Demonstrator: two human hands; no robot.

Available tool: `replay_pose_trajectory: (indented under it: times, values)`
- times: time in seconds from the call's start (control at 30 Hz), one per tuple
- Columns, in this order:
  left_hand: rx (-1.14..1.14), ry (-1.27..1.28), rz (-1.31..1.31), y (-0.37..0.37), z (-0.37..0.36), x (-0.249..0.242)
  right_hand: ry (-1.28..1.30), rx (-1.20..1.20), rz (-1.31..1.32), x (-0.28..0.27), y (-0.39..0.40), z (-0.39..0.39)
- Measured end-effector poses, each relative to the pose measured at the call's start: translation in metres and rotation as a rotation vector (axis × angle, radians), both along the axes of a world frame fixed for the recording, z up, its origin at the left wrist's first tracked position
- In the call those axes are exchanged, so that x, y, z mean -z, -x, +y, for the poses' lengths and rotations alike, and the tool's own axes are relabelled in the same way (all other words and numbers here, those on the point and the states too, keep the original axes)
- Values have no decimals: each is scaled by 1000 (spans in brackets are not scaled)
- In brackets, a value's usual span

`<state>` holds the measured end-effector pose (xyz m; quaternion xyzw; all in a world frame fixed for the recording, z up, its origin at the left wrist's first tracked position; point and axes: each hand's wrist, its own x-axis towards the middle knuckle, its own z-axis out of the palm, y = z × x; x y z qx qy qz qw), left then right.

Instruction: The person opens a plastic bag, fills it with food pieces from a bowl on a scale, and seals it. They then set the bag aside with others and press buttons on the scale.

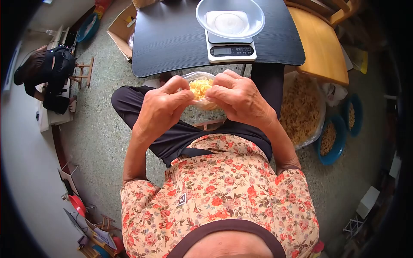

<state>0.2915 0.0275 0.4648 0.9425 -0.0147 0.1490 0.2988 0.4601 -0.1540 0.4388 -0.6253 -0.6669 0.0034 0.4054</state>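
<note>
A clear plastic bag (208, 105) with yellow, flaky pieces (200, 87) inside hangs between my hands, above my lap and just in front of the table edge. My left hand (165, 103) pinches one side of its mouth, thumb and fingers closed. On the opposite side, my right hand (241, 95) grips the rim with curled fingers. Beyond them, a kitchen scale (232, 52) rests on the black table (167, 41). A transparent plastic bowl (254, 19) sits on the scale's platform, and no food shows in it.
To my right, a wooden chair (318, 49) stands by the table. A large clear sack of yellow-brown pieces (303, 109) and two blue basins (334, 158) are on the floor. An open cardboard box (119, 31) is at left. Another person (53, 69) bends over farther left.
</note>
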Motion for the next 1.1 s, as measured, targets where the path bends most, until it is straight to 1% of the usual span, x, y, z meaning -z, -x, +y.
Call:
replay_pose_trajectory:
  times: [0.1,0.13,0.17,0.23,0.27,0.33,0.37,0.43,0.47,0.5,0.57,0.63,0.7,0.73,0.77,0.8,0.87,0.9,0.93,0.97,1.0,1.03,1.07,1.1]
  values:
    - [-46,-74,19,-11,-12,-9,10,-32,13,-3,-9,-15]
    - [-7,-174,-18,-16,-11,-13,22,-53,19,-4,-12,-18]
    - [-6,-175,-16,-22,-13,-16,20,-52,22,-3,-13,-21]
    - [25,-268,-127,-30,-19,-21,-17,-120,48,-3,-13,-26]
    - [24,-271,-125,-31,-19,-17,-21,-121,50,-3,-13,-29]
    - [90,28,-81,-33,-20,-4,-67,-158,127,-5,-13,-34]
    - [94,26,-80,-34,-20,1,-70,-155,128,-5,-14,-37]
    - [147,144,50,-35,-20,7,-101,-75,134,-4,-12,-42]
    - [123,113,41,-35,-25,8,-121,-16,144,-2,-11,-44]
    - [125,114,45,-36,-27,7,-121,-14,148,2,-11,-45]
    - [160,3,-30,-39,-31,3,-172,102,202,12,-14,-49]
    - [144,41,-46,-38,-38,0,-196,110,209,21,-14,-54]
    - [127,78,-63,-37,-40,-6,-364,153,673,26,-8,-58]
    - [122,129,-45,-37,-39,-10,-440,101,737,37,-14,-56]
    - [116,182,-24,-37,-38,-14,-219,123,723,37,-21,-64]
    - [138,210,-47,-38,-34,-16,-147,89,748,42,-25,-66]
    - [127,259,-2,-41,-26,-23,-41,-20,840,58,-29,-53]
    - [106,299,35,-42,-23,-26,-19,-35,923,62,-27,-50]
    - [148,382,3,-46,-17,-22,-13,-87,1016,61,-26,-46]
    - [127,540,37,-47,-15,-20,-10,-139,1104,58,-25,-41]
    - [97,612,48,-49,-12,-18,-11,-143,1101,55,-24,-37]
    - [66,685,58,-50,-11,-18,4,-201,1176,50,-23,-34]
    - [62,683,54,-51,-11,-19,20,-259,1251,47,-21,-30]
    - [2,716,93,-51,-11,-20,21,-262,1247,45,-18,-27]
